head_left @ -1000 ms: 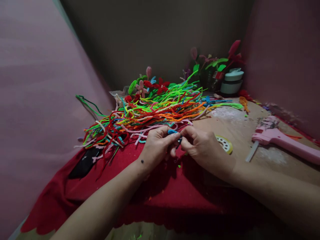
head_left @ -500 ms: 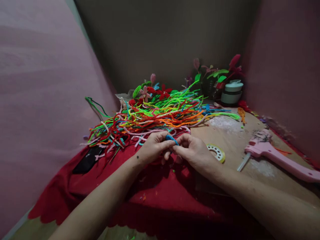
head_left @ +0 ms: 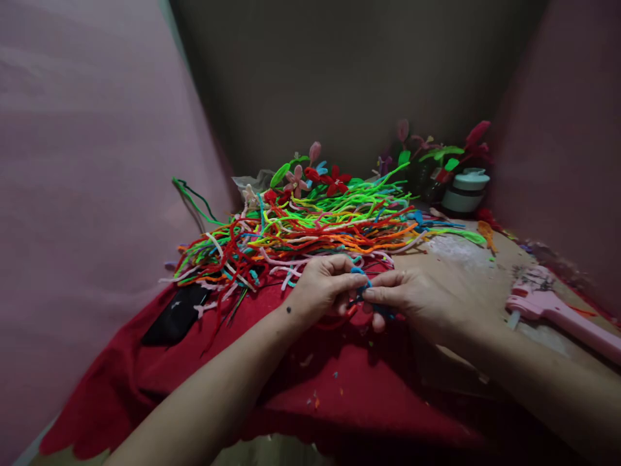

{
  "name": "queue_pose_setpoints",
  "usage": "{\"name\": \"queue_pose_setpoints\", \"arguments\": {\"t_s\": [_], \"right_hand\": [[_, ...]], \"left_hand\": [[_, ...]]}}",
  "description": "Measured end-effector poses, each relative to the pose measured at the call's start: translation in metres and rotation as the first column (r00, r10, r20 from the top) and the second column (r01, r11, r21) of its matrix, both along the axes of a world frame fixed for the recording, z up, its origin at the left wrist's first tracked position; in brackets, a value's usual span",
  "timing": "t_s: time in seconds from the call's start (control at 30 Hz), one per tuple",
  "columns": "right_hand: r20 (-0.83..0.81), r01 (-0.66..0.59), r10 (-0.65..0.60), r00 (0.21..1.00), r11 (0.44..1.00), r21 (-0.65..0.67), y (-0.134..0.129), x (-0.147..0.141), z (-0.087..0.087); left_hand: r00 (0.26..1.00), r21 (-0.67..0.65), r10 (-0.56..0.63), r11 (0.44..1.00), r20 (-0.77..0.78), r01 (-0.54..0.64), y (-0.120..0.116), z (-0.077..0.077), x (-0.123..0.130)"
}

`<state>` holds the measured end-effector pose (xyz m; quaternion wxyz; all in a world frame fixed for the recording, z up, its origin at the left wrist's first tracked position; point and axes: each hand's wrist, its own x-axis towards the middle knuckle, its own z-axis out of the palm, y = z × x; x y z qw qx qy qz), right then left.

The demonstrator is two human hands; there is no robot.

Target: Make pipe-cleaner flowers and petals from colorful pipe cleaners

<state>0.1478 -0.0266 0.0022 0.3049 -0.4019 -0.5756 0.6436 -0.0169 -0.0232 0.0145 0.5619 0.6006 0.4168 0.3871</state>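
Over the front of the red cloth, my left hand (head_left: 324,288) pinches a blue pipe cleaner (head_left: 359,274) between thumb and fingers. My right hand (head_left: 418,299) faces it and is pinched on the same blue piece from the other side, fingertips nearly meeting. The piece looks bent into a curve; its lower part is partly hidden by my fingers. A short orange bit (head_left: 350,312) shows just below. Right behind my hands spreads a large heap of pipe cleaners (head_left: 330,223) in green, red, orange, pink and white.
A black phone (head_left: 175,316) lies at the left on the red cloth (head_left: 204,382). To the right, a pink glue gun (head_left: 557,309) rests on a brown board (head_left: 412,272). Fuzzy flowers (head_left: 337,181) and a lidded jar (head_left: 466,192) stand at the back.
The view has shifted, so the scene sits further right and slightly lower. My fingers have moved along the blue pipe cleaner, showing more of it. The tape roll is now hidden behind my right hand.
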Motion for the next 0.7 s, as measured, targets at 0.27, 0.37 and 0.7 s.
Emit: {"name": "queue_pose_setpoints", "arguments": {"t_s": [0.27, 0.37, 0.7], "right_hand": [[-0.004, 0.058, -0.058, 0.998, 0.998, 0.032, 0.008, -0.017, 0.007], [-0.003, 0.045, -0.045, 0.999, 0.999, 0.024, 0.007, -0.013, -0.006], [-0.115, 0.014, -0.031, 0.993, 0.989, -0.147, 0.005, -0.003, -0.021]], "left_hand": [[1.0, 0.033, -0.006, 0.999, 0.011, 0.006, 0.01, 0.006, -0.011], [0.995, 0.131, 0.049, 0.991, -0.085, -0.037, 0.008, 0.005, -0.006], [0.761, 0.464, 0.091, 0.837, -0.642, 0.291, 0.012, 0.012, -0.008]]}}
